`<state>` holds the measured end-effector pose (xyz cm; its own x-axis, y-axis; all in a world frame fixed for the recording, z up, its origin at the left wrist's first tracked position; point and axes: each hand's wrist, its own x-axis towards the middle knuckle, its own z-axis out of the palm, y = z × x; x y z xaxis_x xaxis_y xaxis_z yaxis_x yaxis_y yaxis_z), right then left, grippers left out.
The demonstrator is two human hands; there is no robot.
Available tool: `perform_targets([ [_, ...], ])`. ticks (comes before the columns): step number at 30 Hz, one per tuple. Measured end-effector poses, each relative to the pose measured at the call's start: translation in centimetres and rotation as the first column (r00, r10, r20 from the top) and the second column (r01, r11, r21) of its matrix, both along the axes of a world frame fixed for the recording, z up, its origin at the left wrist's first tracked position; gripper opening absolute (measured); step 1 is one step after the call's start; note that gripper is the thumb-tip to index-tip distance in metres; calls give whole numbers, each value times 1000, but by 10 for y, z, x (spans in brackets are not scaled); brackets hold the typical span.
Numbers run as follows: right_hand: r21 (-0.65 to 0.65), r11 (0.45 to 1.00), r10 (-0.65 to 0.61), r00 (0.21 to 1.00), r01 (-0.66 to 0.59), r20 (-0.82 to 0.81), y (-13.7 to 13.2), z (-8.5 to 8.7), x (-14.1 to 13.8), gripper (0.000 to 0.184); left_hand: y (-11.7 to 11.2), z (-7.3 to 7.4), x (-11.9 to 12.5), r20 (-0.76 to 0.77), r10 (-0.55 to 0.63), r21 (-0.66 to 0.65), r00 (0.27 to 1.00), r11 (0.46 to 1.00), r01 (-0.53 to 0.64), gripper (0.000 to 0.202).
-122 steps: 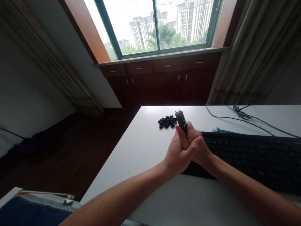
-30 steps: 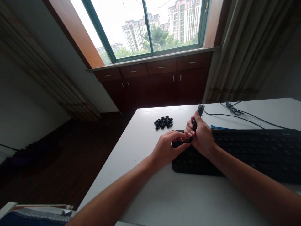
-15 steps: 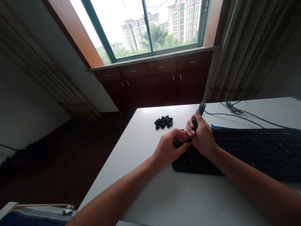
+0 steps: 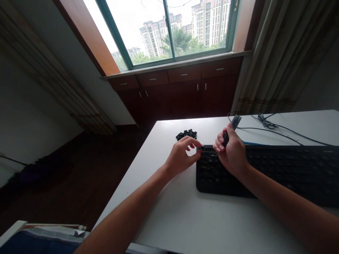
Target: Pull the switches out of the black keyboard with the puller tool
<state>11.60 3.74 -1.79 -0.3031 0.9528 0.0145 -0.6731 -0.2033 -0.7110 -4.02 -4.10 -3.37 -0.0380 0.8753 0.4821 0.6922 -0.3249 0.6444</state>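
Observation:
A black computer keyboard (image 4: 275, 165) lies on the white table, with several keys off at its left end. At its upper left corner, the thumb and forefinger of my left hand (image 4: 181, 155) are pinched around a small black keycap (image 4: 202, 148). My right hand (image 4: 231, 150) is wrapped about a black keycap puller (image 4: 235, 123) over the keyboard's left part. A brush-like end sticks up above the thumb, and thin wires show below the fingers. Beyond my left hand sits a pile of loose black keycaps (image 4: 186, 134), partly hidden by it.
Black cables (image 4: 267, 121) run across the back of the white table (image 4: 169, 215). A thin blue tool (image 4: 254, 143) lies behind the keyboard. At the lower left is dark blue cloth with a zip (image 4: 45, 241). Wooden cabinets (image 4: 182, 90) stand under the window.
My left hand has moved left, away from my right hand, with a keycap between its fingertips. My right hand keeps its grip on the puller. The view has shifted slightly.

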Motion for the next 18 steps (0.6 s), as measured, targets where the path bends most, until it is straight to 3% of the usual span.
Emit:
perform_targets([
  [9, 46, 997, 57, 996, -60, 63, -3, 0, 0, 37, 12, -10, -60, -45, 337, 13, 940, 941, -337, 18],
  [18, 47, 996, 69, 994, -73, 79, -5, 2, 0, 34, 16, -21, -68, -113, 389, 38, 914, 921, -387, 18],
])
